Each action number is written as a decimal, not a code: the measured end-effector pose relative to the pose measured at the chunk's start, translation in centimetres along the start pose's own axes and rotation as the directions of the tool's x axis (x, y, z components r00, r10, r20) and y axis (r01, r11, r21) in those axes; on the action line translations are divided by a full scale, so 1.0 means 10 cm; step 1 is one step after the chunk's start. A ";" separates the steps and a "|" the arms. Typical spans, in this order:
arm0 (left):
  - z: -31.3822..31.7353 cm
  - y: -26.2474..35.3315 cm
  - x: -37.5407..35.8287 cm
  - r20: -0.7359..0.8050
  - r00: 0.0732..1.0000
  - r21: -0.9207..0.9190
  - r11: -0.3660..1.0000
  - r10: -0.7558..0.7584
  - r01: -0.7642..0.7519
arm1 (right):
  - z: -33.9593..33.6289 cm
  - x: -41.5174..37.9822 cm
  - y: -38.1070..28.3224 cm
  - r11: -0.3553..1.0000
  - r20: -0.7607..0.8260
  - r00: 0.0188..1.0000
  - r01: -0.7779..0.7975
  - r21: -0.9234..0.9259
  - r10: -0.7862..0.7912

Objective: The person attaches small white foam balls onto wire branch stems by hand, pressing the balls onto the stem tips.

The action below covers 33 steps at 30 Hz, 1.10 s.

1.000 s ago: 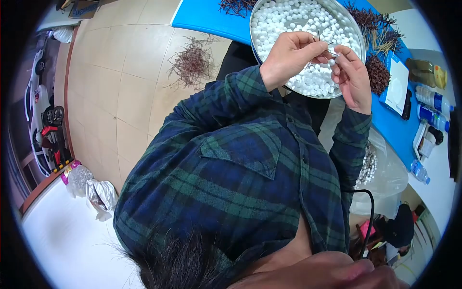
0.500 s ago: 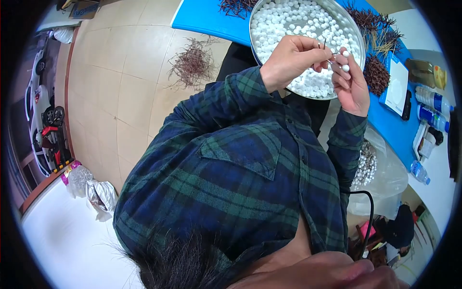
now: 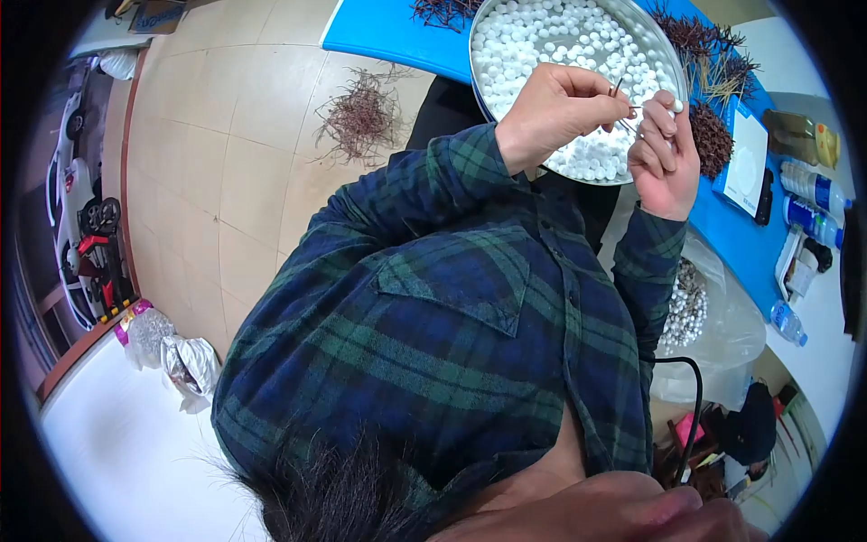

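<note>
My left hand [image 3: 558, 110] is above a round metal tray [image 3: 684, 68] of small white balls [image 3: 515, 54], thumb and fingertips pinched on thin dark stems [image 3: 617, 87]. Opposite it, my right hand [image 3: 664, 158] is turned palm towards me with its fingers curled. A white ball [image 3: 677, 106] shows at the right fingertips. Fine stem ends run between the two hands, close over the tray's right side. The left fingers partly hide the stems they hold.
On the blue table [image 3: 388, 36] lie bundles of dark stems [image 3: 709, 140], a white box [image 3: 746, 163] and water bottles [image 3: 813, 185]. A plastic bag [image 3: 722, 352] with white balls is below right. Loose stems [image 3: 358, 117] litter the tiled floor.
My right hand has shifted slightly right and its fingers have curled in; fewer white balls show in it. My left hand has moved a little right, still pinching the stems.
</note>
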<state>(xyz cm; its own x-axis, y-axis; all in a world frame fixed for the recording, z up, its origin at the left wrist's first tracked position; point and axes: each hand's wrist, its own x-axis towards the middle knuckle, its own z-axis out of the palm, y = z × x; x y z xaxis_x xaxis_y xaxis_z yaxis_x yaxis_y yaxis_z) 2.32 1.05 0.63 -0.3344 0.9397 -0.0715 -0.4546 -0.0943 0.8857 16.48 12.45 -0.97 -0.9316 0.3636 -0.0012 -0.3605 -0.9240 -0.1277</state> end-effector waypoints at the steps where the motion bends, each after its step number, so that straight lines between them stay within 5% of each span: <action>1: 0.00 0.00 0.00 -0.006 1.000 0.009 1.000 -0.004 0.004 | 0.01 -0.01 0.00 1.000 -0.009 1.000 -0.001 -0.001 0.001; 3: 0.01 0.00 0.00 -0.012 1.000 0.017 1.000 -0.008 0.008 | 0.05 -0.02 0.02 1.000 -0.020 1.000 -0.001 -0.002 0.001; 5: 0.00 -0.01 0.01 -0.017 1.000 0.029 0.999 0.014 -0.014 | 0.12 -0.05 0.04 0.953 -0.143 0.986 0.036 -0.302 -0.083; 7: -0.01 -0.02 0.01 -0.021 0.999 0.041 0.999 0.036 -0.035 | 0.21 -0.08 0.06 0.817 -0.233 0.952 0.029 -0.576 -0.199; 12: 0.00 -0.03 0.00 -0.040 0.999 0.058 0.998 0.030 -0.028 | 0.36 -0.14 0.09 0.513 -0.231 0.888 0.006 -0.858 -0.398; 27: 0.02 0.01 -0.02 -0.010 0.998 0.157 0.986 0.062 -0.059 | 0.55 -0.22 0.16 0.092 -0.052 0.865 -0.007 -0.996 -0.500; 33: 0.02 0.02 -0.02 -0.003 0.997 0.174 0.982 0.075 -0.074 | 0.55 -0.20 0.18 0.048 -0.029 0.851 -0.005 -0.999 -0.524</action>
<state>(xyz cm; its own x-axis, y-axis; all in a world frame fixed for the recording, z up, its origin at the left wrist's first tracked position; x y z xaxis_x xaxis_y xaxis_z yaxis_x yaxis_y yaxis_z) 2.43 0.85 0.90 -0.3705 0.9288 -0.0062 -0.2784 -0.1047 0.9547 17.48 9.42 4.29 -0.6026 0.7972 0.0370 0.0345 0.0723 -0.9968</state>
